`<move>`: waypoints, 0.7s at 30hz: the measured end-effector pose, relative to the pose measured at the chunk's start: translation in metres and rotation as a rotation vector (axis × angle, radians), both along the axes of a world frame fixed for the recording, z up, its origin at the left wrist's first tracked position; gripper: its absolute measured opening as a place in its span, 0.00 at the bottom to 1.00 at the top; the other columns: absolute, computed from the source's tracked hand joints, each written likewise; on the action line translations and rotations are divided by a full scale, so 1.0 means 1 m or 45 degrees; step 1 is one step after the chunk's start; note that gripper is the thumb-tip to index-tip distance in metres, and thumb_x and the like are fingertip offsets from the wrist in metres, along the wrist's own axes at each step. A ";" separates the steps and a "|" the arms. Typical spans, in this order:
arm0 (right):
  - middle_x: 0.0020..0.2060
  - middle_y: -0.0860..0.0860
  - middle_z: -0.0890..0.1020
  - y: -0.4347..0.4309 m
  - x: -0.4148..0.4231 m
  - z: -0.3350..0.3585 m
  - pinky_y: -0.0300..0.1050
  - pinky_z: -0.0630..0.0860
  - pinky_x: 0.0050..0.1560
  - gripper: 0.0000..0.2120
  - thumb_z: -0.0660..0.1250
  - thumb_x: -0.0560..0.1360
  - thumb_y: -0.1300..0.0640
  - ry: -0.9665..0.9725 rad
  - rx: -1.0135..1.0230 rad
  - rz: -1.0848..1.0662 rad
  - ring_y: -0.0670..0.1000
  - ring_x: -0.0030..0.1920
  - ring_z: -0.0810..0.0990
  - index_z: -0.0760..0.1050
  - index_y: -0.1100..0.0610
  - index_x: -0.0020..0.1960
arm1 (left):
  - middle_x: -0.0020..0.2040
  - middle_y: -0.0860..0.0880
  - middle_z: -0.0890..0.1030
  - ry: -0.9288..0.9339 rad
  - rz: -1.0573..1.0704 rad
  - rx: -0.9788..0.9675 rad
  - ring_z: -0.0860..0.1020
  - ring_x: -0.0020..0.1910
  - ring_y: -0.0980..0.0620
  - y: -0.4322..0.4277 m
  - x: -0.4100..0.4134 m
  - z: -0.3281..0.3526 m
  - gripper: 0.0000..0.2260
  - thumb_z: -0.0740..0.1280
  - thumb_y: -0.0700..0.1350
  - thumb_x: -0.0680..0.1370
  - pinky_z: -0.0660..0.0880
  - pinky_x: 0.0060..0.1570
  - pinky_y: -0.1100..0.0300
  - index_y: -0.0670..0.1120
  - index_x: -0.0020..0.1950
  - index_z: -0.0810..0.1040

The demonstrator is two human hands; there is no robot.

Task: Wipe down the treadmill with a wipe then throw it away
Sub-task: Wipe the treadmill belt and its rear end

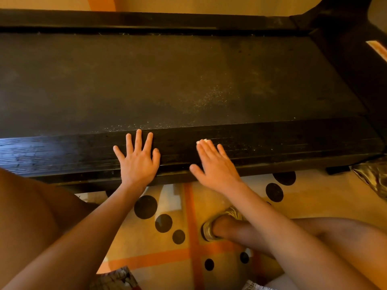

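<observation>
The black treadmill [188, 80] lies across the view, its dusty belt behind a ribbed near side rail [272, 141]. My left hand [138, 160] rests flat on that rail with fingers spread. My right hand [213, 164] lies flat on the rail a little to the right, straight fingers pressing a white wipe [202, 141] against it. Only a small corner of the wipe shows past the fingertips; the rest is hidden under the hand.
The treadmill's upright frame [345, 28] rises at the far right. Below the rail is a tan rug [314, 197] with orange stripes and black dots. My bare knees and a foot in a gold sandal [211, 227] are over the rug.
</observation>
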State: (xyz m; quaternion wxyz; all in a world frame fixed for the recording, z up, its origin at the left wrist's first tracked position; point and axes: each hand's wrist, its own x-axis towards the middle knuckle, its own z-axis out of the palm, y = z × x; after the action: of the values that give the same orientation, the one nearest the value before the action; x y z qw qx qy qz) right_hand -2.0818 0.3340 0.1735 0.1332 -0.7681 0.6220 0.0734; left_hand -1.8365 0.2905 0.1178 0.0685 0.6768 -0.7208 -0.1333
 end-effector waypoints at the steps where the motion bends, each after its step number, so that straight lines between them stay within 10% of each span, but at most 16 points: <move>1: 0.83 0.51 0.43 -0.007 -0.009 0.002 0.53 0.39 0.82 0.36 0.45 0.85 0.36 0.019 0.000 -0.059 0.50 0.82 0.38 0.41 0.54 0.84 | 0.84 0.47 0.48 0.004 -0.003 -0.006 0.44 0.83 0.41 0.000 0.000 0.001 0.28 0.42 0.61 0.84 0.43 0.75 0.29 0.55 0.84 0.49; 21: 0.83 0.52 0.41 0.018 0.042 0.004 0.52 0.37 0.81 0.37 0.47 0.84 0.36 -0.107 0.061 -0.077 0.51 0.82 0.36 0.40 0.55 0.84 | 0.85 0.47 0.48 0.005 0.007 0.012 0.43 0.83 0.41 0.002 0.000 0.005 0.27 0.46 0.60 0.85 0.43 0.75 0.29 0.55 0.84 0.49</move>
State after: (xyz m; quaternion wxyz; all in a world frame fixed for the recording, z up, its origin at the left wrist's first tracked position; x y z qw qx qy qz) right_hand -2.0395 0.3517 0.1772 0.1798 -0.7480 0.6368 0.0519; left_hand -1.8370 0.2921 0.1226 0.0668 0.6789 -0.7180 -0.1379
